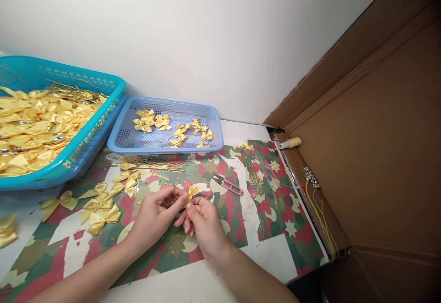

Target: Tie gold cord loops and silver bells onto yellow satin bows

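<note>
A small yellow satin bow [193, 191] is pinched between both hands above the patterned sheet. My left hand [164, 206] has its thumb and fingers closed on the bow's left side. My right hand [201, 216] grips its lower right side, thumb against fingers. Thin gold cord curves out near the bow. Several loose yellow bows [104, 218] lie to the left of my left hand. Behind them is a bundle of gold cords [161, 165]. Pink-handled thread snips [228, 185] rest to the right, beyond my right hand.
A teal basket [115, 96] heaped with yellow bows and gold cords stands at the left. Beside it a blue basket [217, 128] holds several bows. A cone-shaped spool [290, 143] and small silvery beads [311, 177] with cords lie along the right edge, near a cardboard wall [372, 124].
</note>
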A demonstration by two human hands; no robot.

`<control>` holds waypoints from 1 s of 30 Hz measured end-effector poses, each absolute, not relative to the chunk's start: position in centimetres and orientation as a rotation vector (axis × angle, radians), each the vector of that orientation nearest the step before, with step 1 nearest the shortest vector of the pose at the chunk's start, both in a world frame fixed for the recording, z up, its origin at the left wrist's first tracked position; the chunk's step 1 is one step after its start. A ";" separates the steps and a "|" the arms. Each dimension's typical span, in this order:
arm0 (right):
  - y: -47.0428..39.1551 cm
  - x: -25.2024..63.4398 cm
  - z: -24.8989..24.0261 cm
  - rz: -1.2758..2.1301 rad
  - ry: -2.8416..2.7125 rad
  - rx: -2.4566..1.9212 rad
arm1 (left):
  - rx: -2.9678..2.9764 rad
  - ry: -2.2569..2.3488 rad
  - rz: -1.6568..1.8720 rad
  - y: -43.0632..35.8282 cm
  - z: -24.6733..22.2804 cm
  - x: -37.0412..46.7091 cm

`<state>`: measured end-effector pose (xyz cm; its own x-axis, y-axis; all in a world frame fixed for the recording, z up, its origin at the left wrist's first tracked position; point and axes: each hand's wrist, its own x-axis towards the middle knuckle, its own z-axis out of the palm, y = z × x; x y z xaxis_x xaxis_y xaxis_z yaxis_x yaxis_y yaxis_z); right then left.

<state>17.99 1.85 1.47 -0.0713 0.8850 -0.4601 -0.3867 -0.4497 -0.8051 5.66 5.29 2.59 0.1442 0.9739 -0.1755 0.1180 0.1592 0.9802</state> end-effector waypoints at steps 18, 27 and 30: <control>2.3 18.3 1.8 1.662 -0.555 -1.270 | 1.289 1.226 0.899 5.9 2.9 5.4; 2.6 19.1 1.9 1.617 -0.637 -1.289 | 1.222 1.108 0.756 6.5 3.1 4.9; 2.4 19.5 2.0 1.566 -0.708 -1.339 | 1.169 1.138 0.773 6.6 3.4 4.9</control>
<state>19.46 2.45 2.01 0.0222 0.9039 -0.4272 -0.2762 -0.4052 -0.8715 4.88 6.63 3.36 0.2844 0.9195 -0.2713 0.0862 0.2573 0.9625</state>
